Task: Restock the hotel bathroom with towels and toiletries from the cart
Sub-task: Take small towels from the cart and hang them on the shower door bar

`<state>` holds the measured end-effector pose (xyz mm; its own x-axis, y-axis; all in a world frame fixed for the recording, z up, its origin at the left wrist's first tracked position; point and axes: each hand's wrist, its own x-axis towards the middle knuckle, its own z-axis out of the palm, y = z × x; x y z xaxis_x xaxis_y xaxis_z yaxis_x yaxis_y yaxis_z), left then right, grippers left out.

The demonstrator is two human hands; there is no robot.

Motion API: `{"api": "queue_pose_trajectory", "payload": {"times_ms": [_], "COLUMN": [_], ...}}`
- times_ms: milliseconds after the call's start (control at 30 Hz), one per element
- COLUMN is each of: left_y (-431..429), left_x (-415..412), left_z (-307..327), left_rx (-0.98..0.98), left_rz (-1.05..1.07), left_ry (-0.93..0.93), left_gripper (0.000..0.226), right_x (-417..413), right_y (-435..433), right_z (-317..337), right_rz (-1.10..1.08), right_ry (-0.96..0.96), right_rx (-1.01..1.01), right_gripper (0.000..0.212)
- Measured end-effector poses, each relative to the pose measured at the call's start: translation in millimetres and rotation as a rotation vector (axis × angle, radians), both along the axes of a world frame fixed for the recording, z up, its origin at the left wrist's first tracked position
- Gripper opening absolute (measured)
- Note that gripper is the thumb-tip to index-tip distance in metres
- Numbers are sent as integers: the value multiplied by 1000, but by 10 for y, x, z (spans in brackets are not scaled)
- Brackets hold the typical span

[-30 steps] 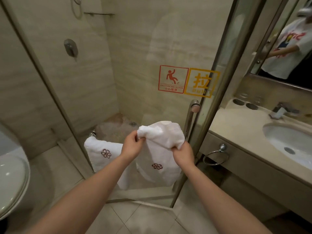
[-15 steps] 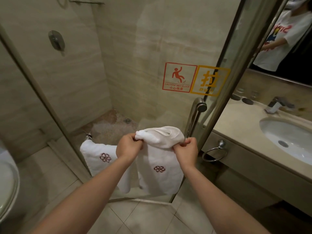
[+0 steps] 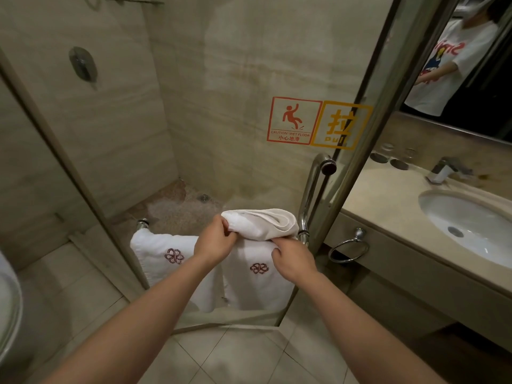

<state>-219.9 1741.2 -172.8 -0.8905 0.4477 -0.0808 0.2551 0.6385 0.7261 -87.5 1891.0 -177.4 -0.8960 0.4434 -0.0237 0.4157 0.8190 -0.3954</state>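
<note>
White terry drapes the shower-door rail (image 3: 302, 232); we pinch the second towel (image 3: 260, 225) at its bunched top fold, left hand (image 3: 214, 242) and right hand (image 3: 293, 257) closed on either end; its fold runs left-right between them, beside the first towel (image 3: 160, 250).

Both hands, left hand (image 3: 214, 241) and right hand (image 3: 292, 259), grip a white towel (image 3: 260, 245) draped over the shower door's rail beside another hanging towel (image 3: 163, 253).
</note>
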Motion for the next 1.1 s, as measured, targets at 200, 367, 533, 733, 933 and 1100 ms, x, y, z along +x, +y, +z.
{"api": "queue_pose_trajectory", "payload": {"times_ms": [200, 367, 533, 733, 933, 1100], "left_y": [-11, 35, 57, 58, 137, 147], "left_x": [-44, -49, -121, -157, -92, -51], "left_z": [-111, -167, -147, -119, -135, -238], "left_rx": [-320, -524, -567, -604, -781, -900], "left_rz": [-258, -396, -451, -519, -584, -582], "left_ry": [156, 261, 198, 87, 139, 250], "left_gripper": [51, 62, 62, 63, 53, 49], "right_x": [-111, -243, -336, -445, -523, -563], "right_y": [44, 29, 54, 112, 138, 110], "right_z": [-2, 4, 8, 26, -30, -57], "right_rz": [9, -18, -79, -41, 69, 99], "right_ry": [-140, -275, -391, -518, -549, -574], "right_rx": [73, 35, -60, -161, -179, -402], "right_gripper": [35, 48, 52, 56, 51, 48]}}
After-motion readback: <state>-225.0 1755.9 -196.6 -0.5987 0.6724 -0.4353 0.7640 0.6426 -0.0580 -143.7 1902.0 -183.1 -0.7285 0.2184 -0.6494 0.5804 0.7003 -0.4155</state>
